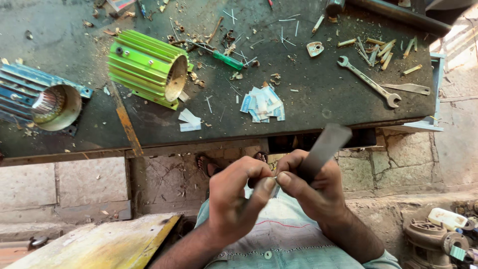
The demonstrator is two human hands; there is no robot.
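The left hand and right hand meet close over the lap, fingers pressed together on a small pale strip pinched between the thumbs and forefingers — a grip that steadies so small a piece. The right hand also closes around a flat dark tool, angled up and away from the fingers so its blade stays clear. Beyond the fingers, on the tabletop, lie a pile of white slips, a green finned housing and a spanner — all within reach.
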